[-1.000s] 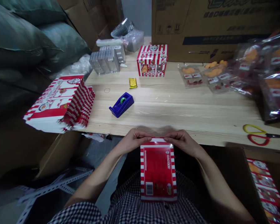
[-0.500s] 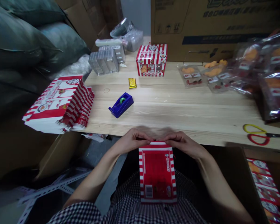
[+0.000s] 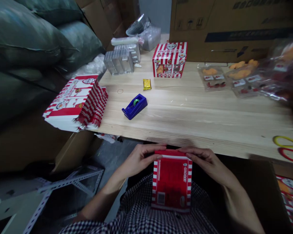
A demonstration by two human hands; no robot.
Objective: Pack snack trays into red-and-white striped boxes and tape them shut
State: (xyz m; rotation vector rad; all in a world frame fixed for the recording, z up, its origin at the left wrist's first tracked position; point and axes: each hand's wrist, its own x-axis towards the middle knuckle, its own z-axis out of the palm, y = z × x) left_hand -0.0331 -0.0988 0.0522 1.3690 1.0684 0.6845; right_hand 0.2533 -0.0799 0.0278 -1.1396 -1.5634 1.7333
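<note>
A red carton with red-and-white striped edges lies in front of my body, its printed panel with a barcode facing up. My left hand pinches the left part of its far edge between thumb and fingers. At the right part of that edge, my right hand grips in the same way. Both thumbs rest on the near face; the fingertips behind the edge are partly hidden. Beyond the hands, on the table, sits a blue tape dispenser with a green core.
A stack of flat striped cartons lies on the wooden table at left. A made-up striped box, a gold packet, clear plastic cases and blister packs stand farther back. Scissors lie at right.
The view has shifted, so the table things appear farther right. The far edge of the carton now shows a red flap under my fingers, where a white strip showed before.
</note>
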